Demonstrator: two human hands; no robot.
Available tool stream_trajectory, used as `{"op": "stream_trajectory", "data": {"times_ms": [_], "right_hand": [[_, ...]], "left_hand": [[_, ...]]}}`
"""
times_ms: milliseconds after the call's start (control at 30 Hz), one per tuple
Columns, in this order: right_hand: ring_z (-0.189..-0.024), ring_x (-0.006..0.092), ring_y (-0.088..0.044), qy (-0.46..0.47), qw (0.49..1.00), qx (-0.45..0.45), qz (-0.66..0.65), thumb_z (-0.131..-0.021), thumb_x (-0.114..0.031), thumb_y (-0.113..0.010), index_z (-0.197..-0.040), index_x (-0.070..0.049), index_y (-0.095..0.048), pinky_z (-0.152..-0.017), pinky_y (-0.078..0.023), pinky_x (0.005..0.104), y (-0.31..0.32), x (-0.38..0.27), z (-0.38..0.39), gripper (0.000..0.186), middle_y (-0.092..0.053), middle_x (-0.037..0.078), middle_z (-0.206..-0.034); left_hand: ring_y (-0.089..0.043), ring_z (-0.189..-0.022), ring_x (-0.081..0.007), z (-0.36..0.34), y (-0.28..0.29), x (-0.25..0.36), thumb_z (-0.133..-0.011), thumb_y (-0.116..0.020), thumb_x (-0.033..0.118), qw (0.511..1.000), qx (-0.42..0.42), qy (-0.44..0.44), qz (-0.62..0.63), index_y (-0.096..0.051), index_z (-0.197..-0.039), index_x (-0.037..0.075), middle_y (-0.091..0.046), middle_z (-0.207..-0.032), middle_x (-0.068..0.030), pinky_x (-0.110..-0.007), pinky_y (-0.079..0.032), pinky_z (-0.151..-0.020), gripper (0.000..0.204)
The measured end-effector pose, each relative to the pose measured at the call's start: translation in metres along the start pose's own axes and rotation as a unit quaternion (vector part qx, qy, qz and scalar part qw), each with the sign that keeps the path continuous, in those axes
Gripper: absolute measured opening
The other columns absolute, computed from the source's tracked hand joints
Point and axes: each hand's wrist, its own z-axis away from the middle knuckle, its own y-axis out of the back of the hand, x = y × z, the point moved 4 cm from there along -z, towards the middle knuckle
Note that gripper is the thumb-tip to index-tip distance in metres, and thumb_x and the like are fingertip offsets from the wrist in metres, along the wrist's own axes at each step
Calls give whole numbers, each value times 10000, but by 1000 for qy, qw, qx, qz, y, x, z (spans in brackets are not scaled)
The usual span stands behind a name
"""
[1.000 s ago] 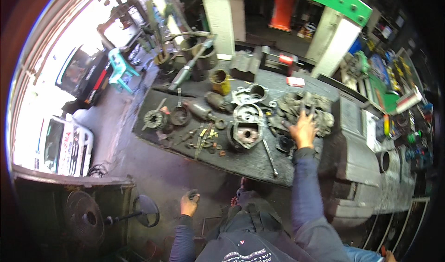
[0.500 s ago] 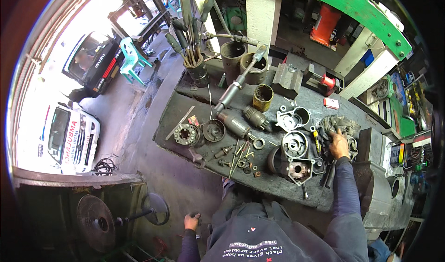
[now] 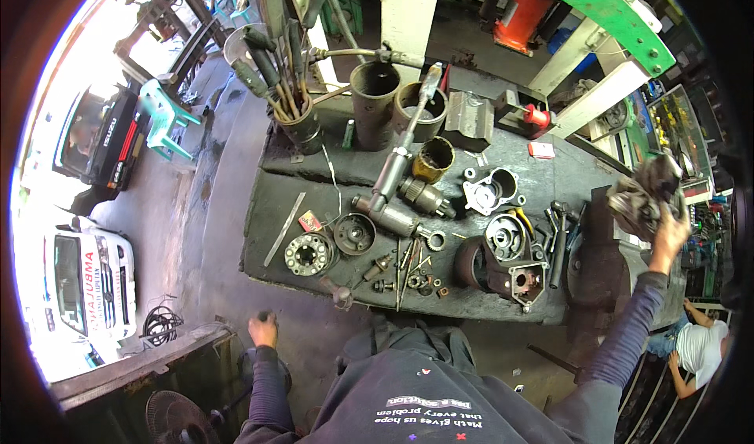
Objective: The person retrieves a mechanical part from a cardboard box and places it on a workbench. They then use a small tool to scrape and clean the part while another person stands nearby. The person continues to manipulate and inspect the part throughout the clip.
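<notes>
1. Gripping a rag (image 3: 640,200) in the right hand (image 3: 669,236), held up to the right of the housing (image 3: 518,283) and well apart from it.
2. Clamped on bunched cloth with the right fingers, tips partly lost in the folds.
3. Spread just beyond and leftward of those fingers, toward the housing's side, with no clear long axis.
4. Far nearer to the right hand than to the left hand (image 3: 265,330), held low, well left of the housing, off the bench (image 3: 290,188).
5. Cannot tell the left fingers' state, together or apart.
6. Just right of the housing, a dark bar (image 3: 559,251).
</notes>
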Motion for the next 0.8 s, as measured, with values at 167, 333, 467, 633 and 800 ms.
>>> {"op": "stream_trajectory", "data": {"times_ms": [167,333,467,633,800], "right_hand": [[-1185,253,-637,82,977,-39,190,-902,-58,-763,-1395,22,-639,-1055,-491,387,-30,-8,32,515,-659,182,-1319],[-1268,338,-635,-3,888,-232,397,-862,-181,-830,-1340,-50,-695,-1068,-485,394,-132,-40,92,514,-681,215,-1299],[-1038,216,-717,-86,944,-300,107,-877,-213,-825,-1187,-31,-755,-890,-558,327,-148,-181,147,366,-761,123,-1051],[-1203,366,-664,191,796,-575,12,-867,-237,-804,-1387,-99,-634,-1018,-546,455,-283,-310,325,565,-651,212,-1346],[-1437,348,-486,458,762,-437,139,-744,-196,-818,-1572,-163,-443,-1222,-349,524,-423,-314,396,910,-502,182,-1548]], "left_hand": [[-711,-1041,-243,6,45,162,-907,-785,236,955,171,-178,162,-720,-1213,9,-764,-1098,-138,-399,-535,-955,386],[-513,-1385,-332,61,49,269,-759,-866,183,929,-3,-333,162,-448,-1551,71,-526,-1511,-177,-456,-445,-1143,903],[-361,-1490,-434,80,39,292,-646,-898,234,923,-19,-380,-51,-307,-1625,96,-388,-1586,-247,-527,-347,-1226,1151],[-366,-1478,-490,56,34,303,-660,-920,307,921,-129,-365,-50,-272,-1637,96,-358,-1606,-298,-547,-355,-1217,1191],[-552,-1358,-369,30,58,308,-796,-882,268,910,-128,-392,43,-509,-1503,52,-563,-1469,-246,-451,-448,-1141,828]]}}
